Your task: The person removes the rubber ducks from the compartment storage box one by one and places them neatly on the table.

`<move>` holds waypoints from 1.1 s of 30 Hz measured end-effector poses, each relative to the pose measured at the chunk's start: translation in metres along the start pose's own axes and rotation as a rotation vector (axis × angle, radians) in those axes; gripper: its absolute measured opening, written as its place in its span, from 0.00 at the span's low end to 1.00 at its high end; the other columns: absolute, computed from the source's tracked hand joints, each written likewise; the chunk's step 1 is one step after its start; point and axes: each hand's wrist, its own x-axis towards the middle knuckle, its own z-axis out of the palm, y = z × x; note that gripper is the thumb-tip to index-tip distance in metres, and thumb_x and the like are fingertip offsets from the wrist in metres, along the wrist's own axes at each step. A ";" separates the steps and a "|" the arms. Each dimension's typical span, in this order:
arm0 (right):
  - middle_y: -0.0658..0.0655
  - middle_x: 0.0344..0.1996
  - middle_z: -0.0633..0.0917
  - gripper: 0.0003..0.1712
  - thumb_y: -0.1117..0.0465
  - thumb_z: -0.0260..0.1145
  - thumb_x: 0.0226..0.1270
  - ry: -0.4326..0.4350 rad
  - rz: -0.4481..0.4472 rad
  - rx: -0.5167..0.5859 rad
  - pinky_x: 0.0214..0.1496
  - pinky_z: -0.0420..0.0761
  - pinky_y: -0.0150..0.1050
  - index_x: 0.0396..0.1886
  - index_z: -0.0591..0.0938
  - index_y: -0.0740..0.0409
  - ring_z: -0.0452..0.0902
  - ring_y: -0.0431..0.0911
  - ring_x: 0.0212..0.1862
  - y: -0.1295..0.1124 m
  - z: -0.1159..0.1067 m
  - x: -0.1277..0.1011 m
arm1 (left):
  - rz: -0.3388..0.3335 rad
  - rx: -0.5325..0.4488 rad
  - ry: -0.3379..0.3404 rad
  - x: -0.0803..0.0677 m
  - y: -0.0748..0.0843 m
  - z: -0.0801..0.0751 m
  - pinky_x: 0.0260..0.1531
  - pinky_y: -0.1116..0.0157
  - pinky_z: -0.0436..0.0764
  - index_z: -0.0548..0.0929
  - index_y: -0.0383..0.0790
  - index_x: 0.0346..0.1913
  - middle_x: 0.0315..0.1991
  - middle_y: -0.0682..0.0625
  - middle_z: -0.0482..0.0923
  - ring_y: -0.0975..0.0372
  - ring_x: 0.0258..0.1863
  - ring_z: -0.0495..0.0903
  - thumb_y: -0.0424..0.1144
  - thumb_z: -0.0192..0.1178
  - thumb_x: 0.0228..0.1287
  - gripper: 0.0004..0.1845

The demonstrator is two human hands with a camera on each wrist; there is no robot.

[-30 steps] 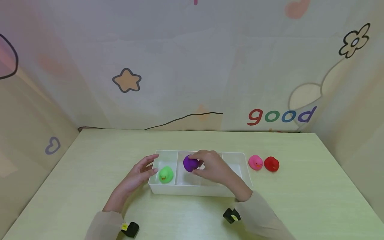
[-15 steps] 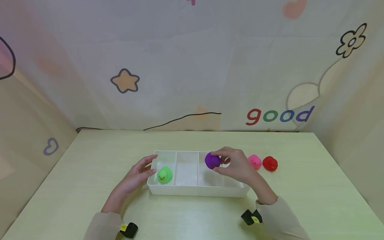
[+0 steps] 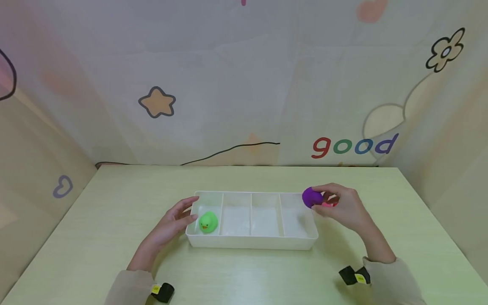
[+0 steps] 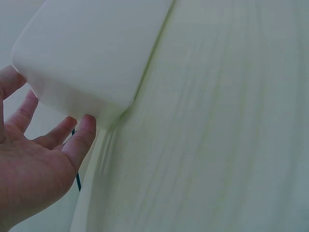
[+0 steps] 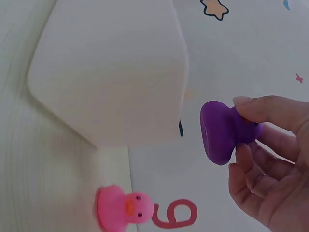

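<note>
My right hand (image 3: 348,209) pinches a purple rubber duck (image 5: 219,130) between thumb and fingers. It holds the duck above the right end of a white four-section tray, whose front wall (image 3: 248,242) faces me. In the right wrist view the duck's flat base points toward the tray. My left hand (image 3: 172,222) rests spread fingers against the tray's left end wall (image 4: 82,92), its thumb by the rim. A green rubber duck (image 3: 208,222) sits in the leftmost section; the other sections hold nothing.
A pink rubber duck (image 5: 113,208) stands on the table just right of the tray, mostly behind my right hand in the head view. A printed curtain (image 3: 228,84) hangs behind the pale table (image 3: 244,275).
My right hand has carried the purple duck rightward, from over the second section to the tray's right end. It now covers most of the pink and red ducks. My left hand stays put.
</note>
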 end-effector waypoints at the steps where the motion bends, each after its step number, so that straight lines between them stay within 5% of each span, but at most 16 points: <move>1: 0.61 0.38 0.82 0.22 0.67 0.73 0.47 0.012 0.013 -0.004 0.35 0.78 0.29 0.45 0.81 0.64 0.75 0.49 0.36 0.004 -0.004 -0.002 | 0.000 0.000 -0.001 0.000 0.000 0.000 0.56 0.49 0.66 0.60 0.45 0.67 0.68 0.40 0.52 0.45 0.64 0.59 0.41 0.56 0.63 0.30; 12: 0.67 0.42 0.79 0.25 0.64 0.70 0.52 0.082 0.143 -0.070 0.33 0.75 0.22 0.51 0.77 0.67 0.72 0.48 0.39 0.058 -0.038 -0.019 | -0.010 0.002 0.005 -0.001 0.000 0.000 0.57 0.49 0.66 0.60 0.46 0.66 0.68 0.41 0.53 0.45 0.63 0.59 0.41 0.57 0.62 0.30; 22: 0.70 0.43 0.77 0.27 0.59 0.68 0.56 0.092 0.270 -0.121 0.27 0.72 0.30 0.54 0.75 0.68 0.70 0.56 0.42 0.091 -0.050 -0.028 | 0.004 -0.006 -0.004 -0.001 0.000 0.000 0.57 0.49 0.66 0.60 0.46 0.66 0.67 0.40 0.54 0.46 0.63 0.59 0.41 0.56 0.63 0.30; 33: 0.66 0.37 0.79 0.29 0.59 0.69 0.53 -0.027 0.339 -0.127 0.27 0.67 0.33 0.53 0.75 0.70 0.70 0.52 0.39 0.115 -0.051 -0.026 | 0.001 -0.004 0.001 0.000 0.000 -0.001 0.57 0.49 0.66 0.60 0.46 0.66 0.67 0.40 0.55 0.45 0.63 0.59 0.41 0.57 0.63 0.30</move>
